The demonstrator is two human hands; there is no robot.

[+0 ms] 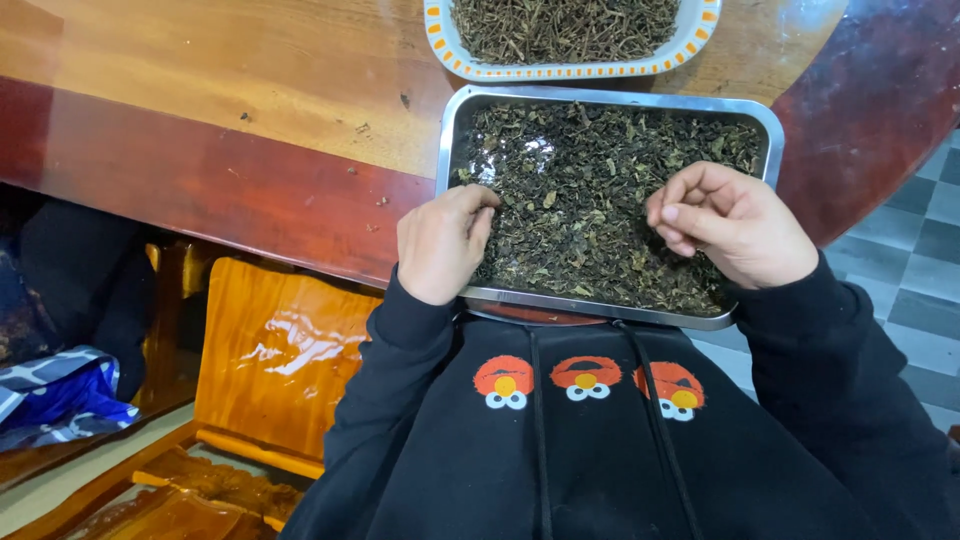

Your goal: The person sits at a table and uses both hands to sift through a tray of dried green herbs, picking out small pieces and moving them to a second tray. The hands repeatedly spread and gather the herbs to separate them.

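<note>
The loose heap of dark, dried, crumpled leaves [590, 200] fills the shallow rectangular steel tray [452, 120] in front of you, and that tray sits at the near edge of the bench, its long side running left to right across your body and its near rim just above your chest. Both of your hands are already over it, so the leaves lie directly under and between them rather than off to one side. Your right hand [735, 225] reaches in from the right rim, with the fingers curled inward and the thumb pressed against the fingertips; its grip is narrow, pinched on what looks like a small bit of leaf, though the piece itself is too small to make out. Your left hand [440, 245] rests on the near left corner of the tray, knuckles up, fingers folded down into the leaves; you cannot tell from here whether that grip holds anything, because the fingertips are hidden under the hand. The middle of the heap lies about equally near to both hands. Beyond the steel tray, farther from you, stands a white oblong dish with an orange-dotted rim [440, 40], holding thinner, stalkier dried plant matter [560, 25]. All of it rests on the polished reddish-brown wooden bench [220, 130], with a few stray crumbs [362, 128] to the left.
</note>
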